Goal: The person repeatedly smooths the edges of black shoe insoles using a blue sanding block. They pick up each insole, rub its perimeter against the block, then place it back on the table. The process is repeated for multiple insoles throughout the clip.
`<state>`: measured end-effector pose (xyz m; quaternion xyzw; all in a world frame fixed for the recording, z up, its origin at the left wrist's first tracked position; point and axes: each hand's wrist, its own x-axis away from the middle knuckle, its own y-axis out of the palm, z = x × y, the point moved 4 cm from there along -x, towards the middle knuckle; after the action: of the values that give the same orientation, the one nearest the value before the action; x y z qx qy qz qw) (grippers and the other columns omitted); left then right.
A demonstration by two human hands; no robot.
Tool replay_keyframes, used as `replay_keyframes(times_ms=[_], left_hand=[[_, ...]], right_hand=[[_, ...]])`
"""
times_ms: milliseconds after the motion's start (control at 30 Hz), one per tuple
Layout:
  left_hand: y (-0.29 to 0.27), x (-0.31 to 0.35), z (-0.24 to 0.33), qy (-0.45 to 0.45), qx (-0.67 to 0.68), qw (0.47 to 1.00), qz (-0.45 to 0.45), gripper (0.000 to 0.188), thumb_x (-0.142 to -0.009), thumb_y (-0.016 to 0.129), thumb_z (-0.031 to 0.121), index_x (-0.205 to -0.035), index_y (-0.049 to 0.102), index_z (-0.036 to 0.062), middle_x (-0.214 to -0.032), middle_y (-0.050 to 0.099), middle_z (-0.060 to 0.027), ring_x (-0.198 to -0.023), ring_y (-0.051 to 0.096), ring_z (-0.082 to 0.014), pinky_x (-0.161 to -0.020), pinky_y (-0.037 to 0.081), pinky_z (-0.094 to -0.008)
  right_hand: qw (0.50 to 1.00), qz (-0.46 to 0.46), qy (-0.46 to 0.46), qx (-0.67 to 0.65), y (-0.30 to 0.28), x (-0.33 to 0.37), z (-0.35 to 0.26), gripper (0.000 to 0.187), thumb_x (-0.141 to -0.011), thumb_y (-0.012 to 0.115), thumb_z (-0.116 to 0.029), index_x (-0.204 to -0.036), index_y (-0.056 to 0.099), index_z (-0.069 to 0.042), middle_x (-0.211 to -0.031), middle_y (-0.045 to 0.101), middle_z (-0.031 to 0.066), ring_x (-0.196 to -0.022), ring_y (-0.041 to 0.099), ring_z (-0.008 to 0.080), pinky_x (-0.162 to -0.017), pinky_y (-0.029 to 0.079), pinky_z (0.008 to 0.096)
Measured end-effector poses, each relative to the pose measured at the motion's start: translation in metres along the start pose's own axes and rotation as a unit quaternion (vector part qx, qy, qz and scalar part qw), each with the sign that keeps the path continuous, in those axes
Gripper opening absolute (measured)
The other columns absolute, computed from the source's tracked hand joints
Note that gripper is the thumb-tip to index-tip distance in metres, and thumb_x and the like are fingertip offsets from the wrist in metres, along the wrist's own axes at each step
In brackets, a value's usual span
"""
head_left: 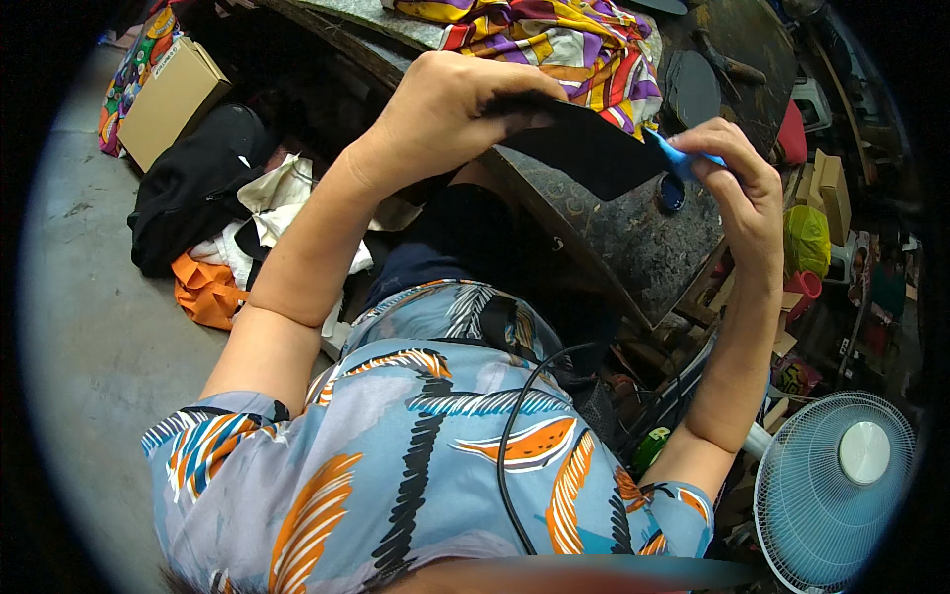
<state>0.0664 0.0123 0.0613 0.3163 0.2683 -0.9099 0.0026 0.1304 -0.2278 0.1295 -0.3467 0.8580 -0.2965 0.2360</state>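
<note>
Stained worktable [633, 257] — black sheet [599, 153] in left hand [445, 109].

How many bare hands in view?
2: bare left hand grips a flat black sheet; bare right hand pinches a slim bright-blue object at the sheet's right end. Others may be hidden.

The head view looked steeply down from the person's own head, with the shirt [376, 426] nearest, across the lower middle. It faced past the left hand [450, 104] and the right hand [737, 173], close by, toward the table [614, 238]. Its wide fisheye reached the floor [89, 327] at left and a fan [836, 505] at lower right.
</note>
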Motion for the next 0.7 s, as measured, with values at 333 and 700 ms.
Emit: replay_keyframes(times_ms=[333, 700], left_hand=[[0.016, 0.017, -0.022, -0.187, 0.334, 0.924, 0.016, 0.028, -0.081, 0.072, 0.007, -0.107, 0.065, 0.0012, -0.094, 0.068, -0.0059, -0.085, 0.065, -0.0115, -0.078, 0.053, -0.0247], [0.032, 0.032, -0.027, -0.299, 0.445, 0.843, 0.037, 0.03, -0.08, 0.075, 0.013, -0.105, 0.064, 0.0015, -0.09, 0.068, -0.0087, -0.078, 0.067, -0.0128, -0.072, 0.055, -0.0237]], right_hand=[[0.992, 0.063, -0.01, -0.109, 0.018, 0.022, 0.003, 0.025, -0.081, 0.06, 0.002, -0.104, 0.066, -0.001, -0.099, 0.063, 0.0081, -0.093, 0.057, 0.0158, -0.084, 0.043, 0.027], [0.991, 0.089, 0.007, -0.096, 0.023, 0.024, -0.003, 0.025, -0.079, 0.063, 0.003, -0.102, 0.068, -0.003, -0.095, 0.063, 0.0082, -0.093, 0.058, 0.0179, -0.083, 0.044, 0.0284]])
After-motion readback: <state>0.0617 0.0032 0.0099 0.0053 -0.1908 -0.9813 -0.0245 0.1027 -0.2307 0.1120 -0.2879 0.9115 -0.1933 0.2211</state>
